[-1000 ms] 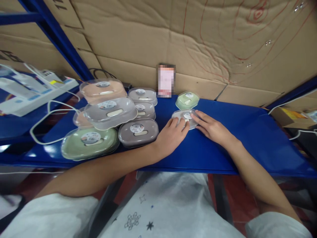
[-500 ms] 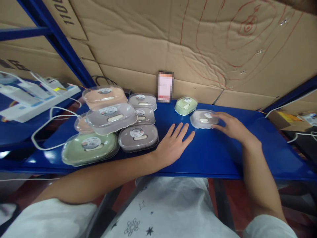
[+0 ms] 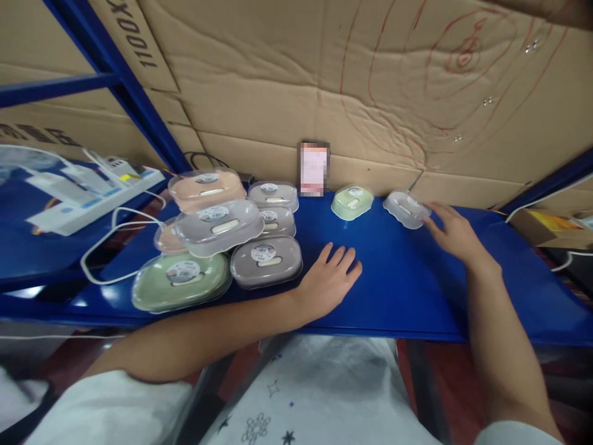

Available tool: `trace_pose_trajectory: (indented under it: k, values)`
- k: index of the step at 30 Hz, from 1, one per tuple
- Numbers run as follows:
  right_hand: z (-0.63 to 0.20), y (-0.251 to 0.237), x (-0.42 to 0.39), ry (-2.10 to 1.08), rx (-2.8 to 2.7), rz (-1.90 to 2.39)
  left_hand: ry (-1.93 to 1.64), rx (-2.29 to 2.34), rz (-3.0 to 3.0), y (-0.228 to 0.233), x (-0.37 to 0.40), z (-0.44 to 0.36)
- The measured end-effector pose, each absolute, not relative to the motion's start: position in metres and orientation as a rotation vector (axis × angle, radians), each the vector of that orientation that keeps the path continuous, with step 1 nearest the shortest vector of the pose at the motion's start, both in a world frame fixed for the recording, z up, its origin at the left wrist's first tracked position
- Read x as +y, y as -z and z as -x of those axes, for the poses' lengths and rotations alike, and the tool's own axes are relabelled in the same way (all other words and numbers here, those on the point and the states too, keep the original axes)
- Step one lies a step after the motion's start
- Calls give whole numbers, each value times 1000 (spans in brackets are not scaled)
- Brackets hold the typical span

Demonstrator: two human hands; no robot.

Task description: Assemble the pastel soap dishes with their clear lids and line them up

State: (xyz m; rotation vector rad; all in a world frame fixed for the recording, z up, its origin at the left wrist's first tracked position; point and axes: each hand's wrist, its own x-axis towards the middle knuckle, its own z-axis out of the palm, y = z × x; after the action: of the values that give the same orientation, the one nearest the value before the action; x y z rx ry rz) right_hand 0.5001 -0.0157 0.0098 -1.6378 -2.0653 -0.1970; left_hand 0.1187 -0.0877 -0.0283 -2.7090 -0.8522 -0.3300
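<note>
My right hand [image 3: 453,232] has thumb and fingers around the right end of a small pale grey lidded container [image 3: 404,209], which sits slightly turned near the back of the blue table [image 3: 393,290]. To its left, apart from it, stands a small green lidded container [image 3: 353,203]. My left hand [image 3: 328,281] rests palm down on the table, fingers spread, holding nothing. Just left of that hand is a darker grey lidded container [image 3: 266,262]. Each of these has a clear cover, a round label and a pale bar on its lid.
At the left, more containers are piled: a large grey one [image 3: 220,228], a peach one [image 3: 207,193] and green ones [image 3: 183,281]. A phone with a blurred screen [image 3: 314,170] leans on the cardboard [image 3: 259,117]. A power strip [image 3: 92,201] with white cables lies far left.
My right hand has moved the small pale grey container right and back, away from the green one, and turned it. The left hand stays flat on the table.
</note>
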Motion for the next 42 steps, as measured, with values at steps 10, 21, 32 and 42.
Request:
trace_pose_trajectory:
  k: [10,21,32,42]
  values:
    - [-275,-30,-9,-30,-2601,740,420,-786,2851,34,-83,-120]
    - [-130,-42,30,-69,-2721,492,466,-735,2869,42,-79,-118]
    - [-374,-5,-43,-61,-2371,1016,733,-308,2863,20,-94,-120]
    - [-385,0,-52,-139,-2351,1014,694,-722,2830,21,-86,-122]
